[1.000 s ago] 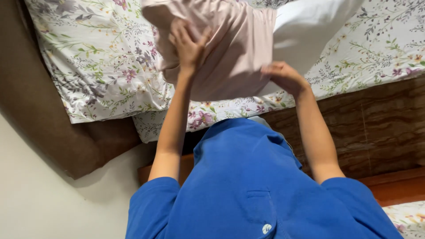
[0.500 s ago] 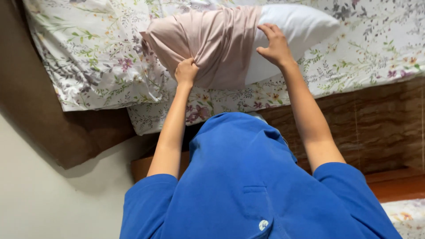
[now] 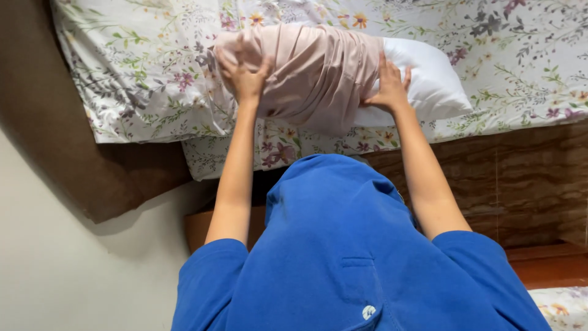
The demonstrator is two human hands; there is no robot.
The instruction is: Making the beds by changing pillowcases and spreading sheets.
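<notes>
A white pillow (image 3: 429, 83) lies on the flowered bedsheet (image 3: 141, 79), partly inside a bunched pale pink pillowcase (image 3: 318, 70). My left hand (image 3: 244, 76) grips the left end of the pink pillowcase. My right hand (image 3: 388, 86) grips the pillowcase's open edge where the white pillow sticks out to the right. Both arms reach forward over my blue shirt (image 3: 343, 257).
The bed's brown padded frame (image 3: 79, 165) runs down the left side. A brown wood-grain floor (image 3: 527, 184) lies to the right, with a reddish wooden edge (image 3: 545, 266) below it. A pale wall (image 3: 67, 270) fills the lower left. Another flowered cloth (image 3: 563, 306) shows at bottom right.
The pillow has come down flatter onto the bed and turned sideways. The pink pillowcase now covers more of the pillow, and both hands have shifted along it.
</notes>
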